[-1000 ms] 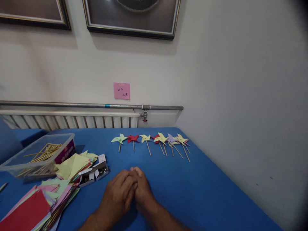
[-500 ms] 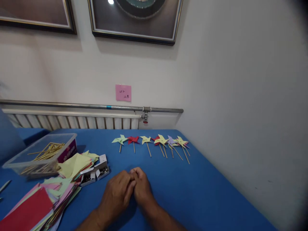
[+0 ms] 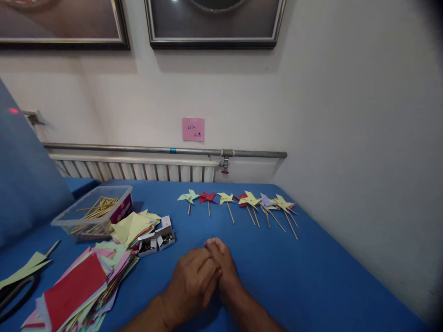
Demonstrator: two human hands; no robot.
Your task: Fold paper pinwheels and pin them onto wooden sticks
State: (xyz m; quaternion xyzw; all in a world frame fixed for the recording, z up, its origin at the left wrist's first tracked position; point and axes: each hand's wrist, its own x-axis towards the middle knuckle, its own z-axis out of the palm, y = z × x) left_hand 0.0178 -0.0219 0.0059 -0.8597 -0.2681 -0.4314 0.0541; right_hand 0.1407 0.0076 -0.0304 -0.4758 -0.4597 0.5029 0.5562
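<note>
My left hand (image 3: 194,279) and my right hand (image 3: 224,265) rest against each other above the blue table. Both have their fingers curled and closed, and nothing shows in either. The left fingers lap over the right hand's fingers. Beyond them a row of paper pinwheels on sticks lies flat, among them a green pinwheel (image 3: 188,197), a red pinwheel (image 3: 207,198) and a purple pinwheel (image 3: 266,202). Left of my hands are small open boxes (image 3: 166,234) of metal pins. Beside these lie yellow paper squares (image 3: 129,228) and a stack topped by a red sheet (image 3: 76,290).
A clear plastic container (image 3: 62,222) at the back left holds wooden sticks (image 3: 98,210). Dark-handled scissors (image 3: 20,295) lie at the left edge, partly under green paper (image 3: 29,267). Blue cloth (image 3: 27,175) hangs at far left. The wall, radiator and pipe (image 3: 200,151) bound the table behind.
The view has turned left, so everything shifts right in the picture and the scissors come into sight. My hands stay clasped; the pinwheels stay in place.
</note>
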